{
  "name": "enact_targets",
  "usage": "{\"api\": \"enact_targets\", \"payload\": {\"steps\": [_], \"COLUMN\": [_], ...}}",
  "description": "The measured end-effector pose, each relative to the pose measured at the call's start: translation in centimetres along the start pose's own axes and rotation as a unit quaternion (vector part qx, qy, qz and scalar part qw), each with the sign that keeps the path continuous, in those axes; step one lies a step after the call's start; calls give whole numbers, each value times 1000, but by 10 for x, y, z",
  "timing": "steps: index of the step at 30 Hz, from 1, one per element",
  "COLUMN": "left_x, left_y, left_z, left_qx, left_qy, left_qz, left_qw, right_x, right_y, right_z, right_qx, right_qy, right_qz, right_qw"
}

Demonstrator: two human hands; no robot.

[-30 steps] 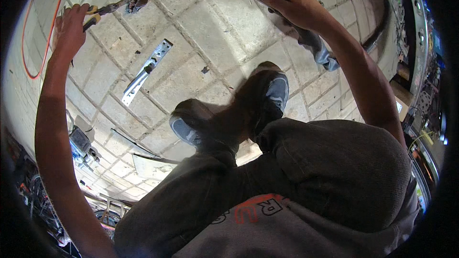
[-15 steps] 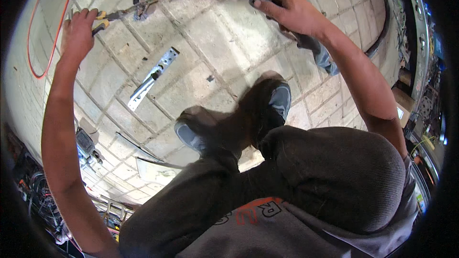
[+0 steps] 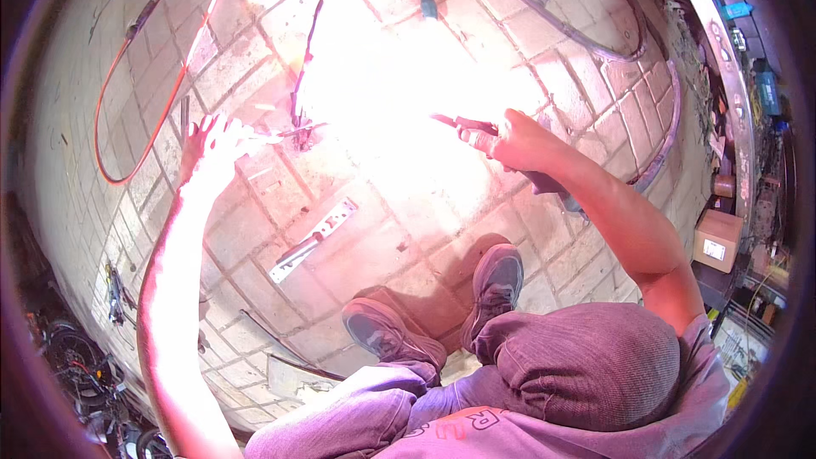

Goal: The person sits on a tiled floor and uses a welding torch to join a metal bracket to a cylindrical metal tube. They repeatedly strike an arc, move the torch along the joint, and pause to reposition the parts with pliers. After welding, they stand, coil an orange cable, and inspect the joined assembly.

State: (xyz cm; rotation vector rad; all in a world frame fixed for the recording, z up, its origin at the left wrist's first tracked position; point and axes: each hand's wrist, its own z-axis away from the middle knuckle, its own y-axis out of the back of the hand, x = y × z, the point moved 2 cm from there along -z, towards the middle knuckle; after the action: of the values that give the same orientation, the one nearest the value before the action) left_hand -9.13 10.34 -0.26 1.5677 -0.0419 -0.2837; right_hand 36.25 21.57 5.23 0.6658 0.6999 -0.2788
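Note:
A blinding white arc glare fills the middle of the floor and hides the workpiece. My right hand (image 3: 514, 140) is wrapped round a welding torch (image 3: 480, 126), its tip pointing left into the glare. At the left, my left hand (image 3: 211, 146) is closed on pliers (image 3: 293, 130), mostly washed out by the light, with the jaws reaching right toward the glare. What the jaws grip cannot be made out. Between my hands and feet, a perforated metal strip (image 3: 327, 225) lies on the paving, with a short dark rod or tube on it.
Beyond the glare lies a screwdriver (image 3: 427, 2) with a teal handle. Thick cable (image 3: 625, 58) loops across the far right, and an orange cable (image 3: 109, 177) curves at the far left. A cardboard box (image 3: 718, 240) stands at the right. Thin curved pieces (image 3: 293, 365) lie near my feet.
The small red-hot glow on the metal piece has given way to a huge white glare. Both hands appear lower in the picture as the view has shifted, still holding torch and pliers.

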Motion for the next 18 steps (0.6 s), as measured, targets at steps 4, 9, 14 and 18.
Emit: {"api": "enact_targets", "payload": {"steps": [4,9,14,18], "left_x": [35,12,25,23], "left_y": [15,18,16,15], "left_z": [-33,-11,-23,-21], "left_qx": [-71,-60,-99,-139], "left_qy": [11,25,24,37], "left_qz": [-4,1,-35,-87], "left_qw": [997,998,994,986], "right_x": [15,9,14,36], "right_y": [5,1,1,-1], "right_z": [4,-7,7,11], "right_qx": [-2,-17,-18,-18], "right_qy": [-70,-96,-22,-53], "right_qz": [21,87,-29,-39], "right_qw": [997,991,999,998]}}
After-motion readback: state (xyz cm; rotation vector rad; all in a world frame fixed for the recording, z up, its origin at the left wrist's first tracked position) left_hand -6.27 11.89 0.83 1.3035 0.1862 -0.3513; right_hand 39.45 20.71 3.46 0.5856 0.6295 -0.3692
